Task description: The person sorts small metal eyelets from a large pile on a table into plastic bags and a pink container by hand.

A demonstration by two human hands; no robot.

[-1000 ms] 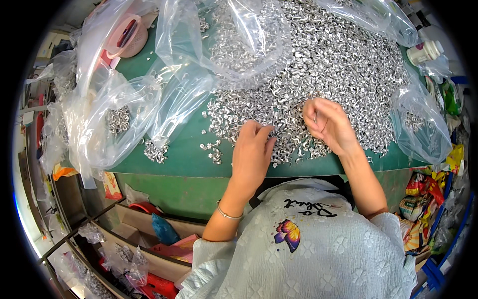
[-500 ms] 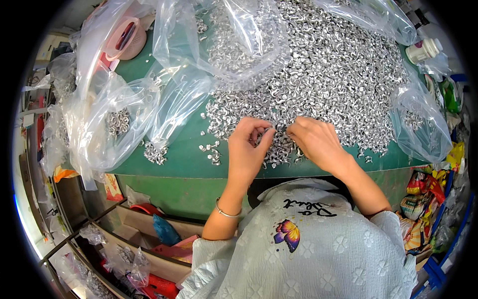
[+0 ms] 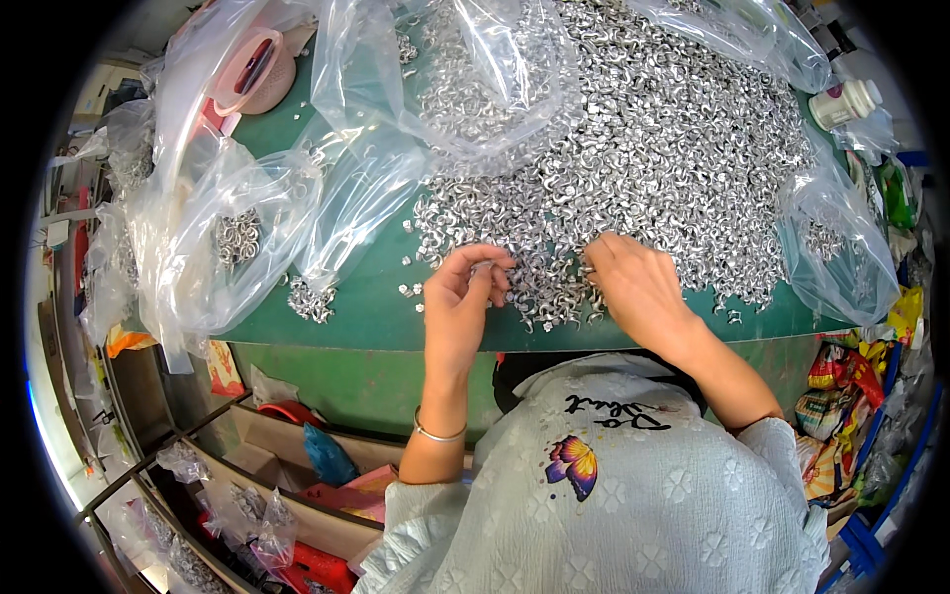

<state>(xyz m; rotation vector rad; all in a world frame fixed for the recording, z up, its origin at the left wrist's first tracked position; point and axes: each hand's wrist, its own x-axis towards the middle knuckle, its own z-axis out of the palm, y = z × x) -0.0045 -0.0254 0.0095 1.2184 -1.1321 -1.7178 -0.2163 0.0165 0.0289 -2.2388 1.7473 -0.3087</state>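
Observation:
A wide heap of small, curved, silvery metal pieces [image 3: 673,168] covers much of the green tabletop. At the heap's front left edge is my left hand [image 3: 455,302], its fingers curled in toward the thumb; whatever lies between them is too small to name. My right hand [image 3: 638,292] reaches into the front of the heap with its fingertips pinched together, and its back hides what they grip. Between the two hands lies a looser patch of the same pieces [image 3: 542,287]. A few pale, chunkier bits [image 3: 411,290] sit on the table left of my left hand.
Clear plastic bags [image 3: 237,238] holding metal pieces lie at left, and another bag [image 3: 836,247] at right. A pink basket [image 3: 269,87] stands at back left, a white bottle [image 3: 844,103] at back right. Below the table edge are an open drawer [image 3: 327,441] and colourful packets [image 3: 836,396].
My left hand has moved left, away from my right hand, and now covers part of the small group of bits there. My right hand has shifted slightly right.

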